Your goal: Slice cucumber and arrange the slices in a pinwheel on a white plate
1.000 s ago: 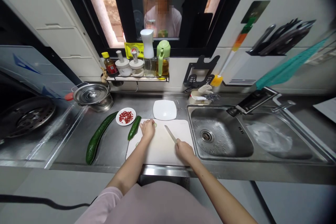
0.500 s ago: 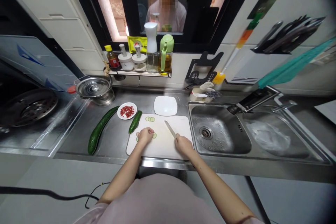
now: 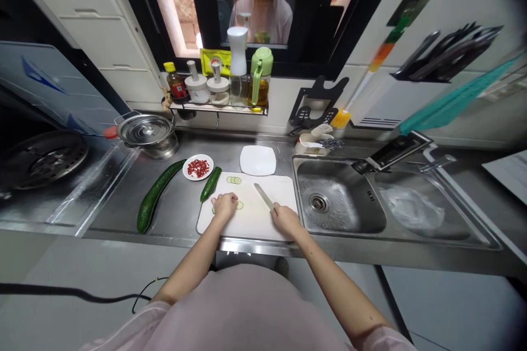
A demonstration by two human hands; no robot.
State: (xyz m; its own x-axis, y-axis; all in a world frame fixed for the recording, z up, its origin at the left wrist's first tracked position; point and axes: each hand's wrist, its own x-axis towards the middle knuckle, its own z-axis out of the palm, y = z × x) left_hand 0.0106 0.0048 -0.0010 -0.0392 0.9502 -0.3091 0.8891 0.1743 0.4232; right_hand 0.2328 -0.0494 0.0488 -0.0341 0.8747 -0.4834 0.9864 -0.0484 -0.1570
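My right hand (image 3: 287,220) is wrapped round the handle of a knife (image 3: 263,196), its blade pointing up and left over the white cutting board (image 3: 251,225). My left hand (image 3: 226,207) is over the left part of the board, fingers bent together; what lies between them, if anything, is hidden. Touching or just beside its fingertips lies a thin cucumber slice (image 3: 239,205), and another slice shows partly at the hand's left side. Farther back on the board is a short overlapping row of cucumber slices (image 3: 234,180). A cut piece of cucumber (image 3: 211,184) rests at the board's left edge.
Left of the board lie a long whole cucumber (image 3: 158,197) and a small plate of chopped red pieces (image 3: 198,168). Behind stands a white square plate (image 3: 258,160). A double sink (image 3: 341,203) is at right, a lidded steel pot (image 3: 150,134) at left, a condiment shelf (image 3: 222,108) above.
My left hand has lifted slightly off the slice by its fingertips, with the fingers a little higher. The knife stays in my right hand. The whole view has shifted slightly.
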